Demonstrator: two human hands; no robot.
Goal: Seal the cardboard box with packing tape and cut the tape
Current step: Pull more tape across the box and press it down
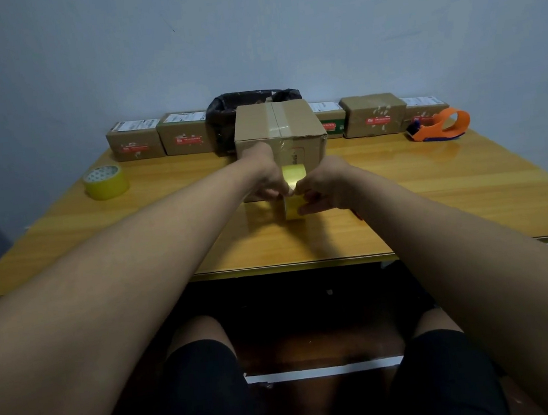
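A brown cardboard box [276, 127] stands mid-table, with clear tape running along its top seam and down its near face. Just in front of the box a yellow roll of packing tape [293, 174] is held between both hands. My left hand [267, 180] pinches the tape at the roll's left side. On the roll's right side, my right hand [323, 187] grips it, fingers curled around its lower part. The stretch of tape between roll and box is hard to make out.
A second yellow tape roll [106, 181] lies at the table's left. An orange tape dispenser [440, 125] sits at the right. Several small labelled parcels [135, 140] line the back edge, beside a black-bagged bin [246, 102]. The wooden table [167, 248] ends near my knees.
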